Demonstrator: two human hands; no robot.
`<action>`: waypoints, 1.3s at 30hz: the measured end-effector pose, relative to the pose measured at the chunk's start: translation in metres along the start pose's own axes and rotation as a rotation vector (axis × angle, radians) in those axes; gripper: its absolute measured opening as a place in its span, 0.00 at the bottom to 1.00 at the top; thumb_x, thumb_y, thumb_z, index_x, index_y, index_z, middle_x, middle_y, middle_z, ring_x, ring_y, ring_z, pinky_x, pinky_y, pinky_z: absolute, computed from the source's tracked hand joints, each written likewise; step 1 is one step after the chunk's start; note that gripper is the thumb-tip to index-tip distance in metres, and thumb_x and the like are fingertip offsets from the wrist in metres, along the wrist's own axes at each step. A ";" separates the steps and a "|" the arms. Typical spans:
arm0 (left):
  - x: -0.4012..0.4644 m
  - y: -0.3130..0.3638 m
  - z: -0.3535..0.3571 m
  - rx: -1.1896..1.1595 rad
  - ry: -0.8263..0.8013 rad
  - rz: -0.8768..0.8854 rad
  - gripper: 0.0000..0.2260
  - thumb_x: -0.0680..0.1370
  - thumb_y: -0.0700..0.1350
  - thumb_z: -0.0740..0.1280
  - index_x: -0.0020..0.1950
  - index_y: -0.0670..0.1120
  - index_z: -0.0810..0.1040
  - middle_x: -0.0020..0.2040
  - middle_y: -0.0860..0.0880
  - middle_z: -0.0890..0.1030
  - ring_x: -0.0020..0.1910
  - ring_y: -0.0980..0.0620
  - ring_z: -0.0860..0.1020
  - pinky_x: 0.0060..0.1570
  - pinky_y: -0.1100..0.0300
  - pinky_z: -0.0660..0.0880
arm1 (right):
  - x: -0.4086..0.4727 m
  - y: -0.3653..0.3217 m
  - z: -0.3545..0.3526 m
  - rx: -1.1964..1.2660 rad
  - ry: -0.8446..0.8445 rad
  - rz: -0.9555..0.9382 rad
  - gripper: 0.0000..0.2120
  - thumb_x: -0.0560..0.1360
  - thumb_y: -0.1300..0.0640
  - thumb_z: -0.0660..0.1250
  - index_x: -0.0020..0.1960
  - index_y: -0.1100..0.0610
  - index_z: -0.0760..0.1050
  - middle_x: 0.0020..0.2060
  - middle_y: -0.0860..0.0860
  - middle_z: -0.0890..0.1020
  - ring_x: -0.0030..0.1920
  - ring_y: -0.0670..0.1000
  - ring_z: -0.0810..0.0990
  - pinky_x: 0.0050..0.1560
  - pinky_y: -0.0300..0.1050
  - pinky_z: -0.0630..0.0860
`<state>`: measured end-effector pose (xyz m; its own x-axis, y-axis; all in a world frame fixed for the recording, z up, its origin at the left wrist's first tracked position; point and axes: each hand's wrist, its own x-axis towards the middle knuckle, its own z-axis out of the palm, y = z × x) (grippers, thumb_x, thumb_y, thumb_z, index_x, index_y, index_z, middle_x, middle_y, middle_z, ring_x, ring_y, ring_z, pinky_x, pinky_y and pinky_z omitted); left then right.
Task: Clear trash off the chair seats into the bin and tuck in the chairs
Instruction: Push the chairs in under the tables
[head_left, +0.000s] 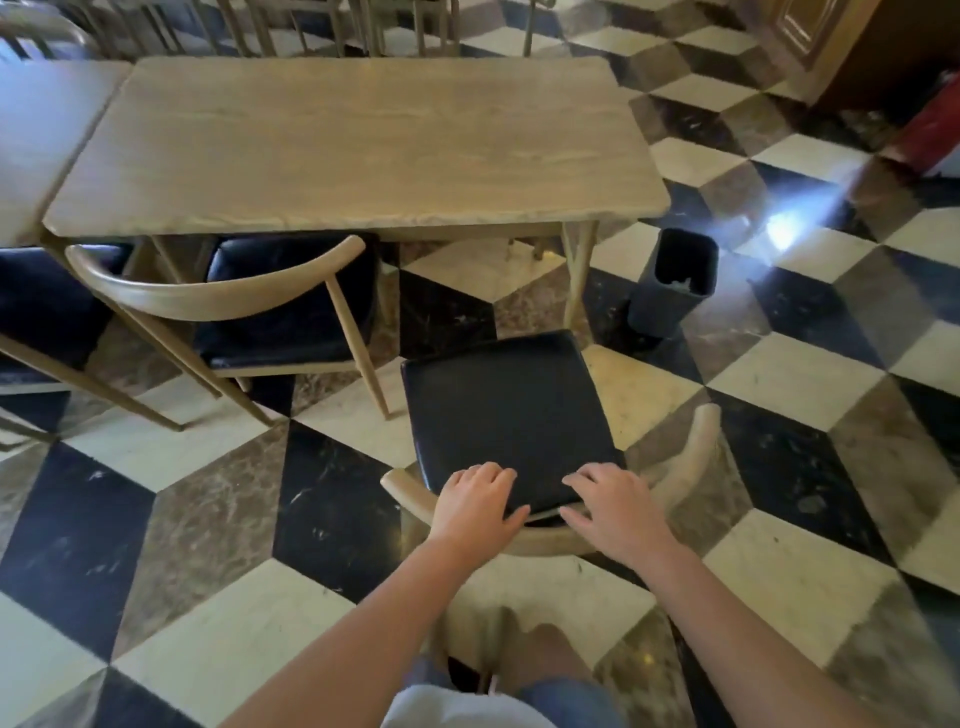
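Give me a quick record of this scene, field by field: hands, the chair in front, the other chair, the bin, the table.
left hand: on the near chair's backrest, fingers over the seat's back edge
right hand: same backrest, beside the left
near chair: pulled out from the table, black seat bare
second chair: seat partly under the table
bin: dark, open, on the floor by the table's right leg
table: wooden, top bare
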<state>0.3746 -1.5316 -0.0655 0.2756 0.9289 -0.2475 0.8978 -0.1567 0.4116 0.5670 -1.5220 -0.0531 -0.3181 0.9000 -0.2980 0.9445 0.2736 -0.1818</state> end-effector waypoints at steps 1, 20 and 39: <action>-0.001 0.008 0.008 -0.003 -0.012 -0.013 0.21 0.76 0.57 0.61 0.66 0.48 0.69 0.61 0.50 0.76 0.62 0.49 0.72 0.64 0.53 0.66 | -0.006 0.008 0.005 -0.009 -0.023 -0.017 0.22 0.75 0.43 0.61 0.66 0.52 0.71 0.61 0.51 0.76 0.62 0.51 0.72 0.61 0.48 0.69; -0.009 0.072 0.064 -0.001 -0.005 -0.350 0.16 0.73 0.57 0.65 0.57 0.53 0.79 0.54 0.53 0.82 0.55 0.51 0.77 0.56 0.57 0.70 | -0.025 0.095 0.022 -0.096 -0.059 -0.354 0.19 0.77 0.47 0.62 0.66 0.51 0.70 0.56 0.49 0.79 0.57 0.52 0.74 0.56 0.47 0.71; 0.038 0.034 0.029 0.121 -0.090 -0.329 0.16 0.76 0.59 0.62 0.60 0.53 0.77 0.57 0.52 0.81 0.56 0.50 0.78 0.52 0.54 0.75 | 0.033 0.081 -0.002 -0.166 -0.020 -0.373 0.16 0.73 0.49 0.69 0.59 0.54 0.78 0.47 0.52 0.83 0.47 0.53 0.80 0.44 0.48 0.79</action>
<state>0.4253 -1.5116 -0.0863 -0.0107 0.9035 -0.4284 0.9761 0.1023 0.1915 0.6334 -1.4698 -0.0762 -0.6417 0.7219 -0.2590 0.7636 0.6328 -0.1281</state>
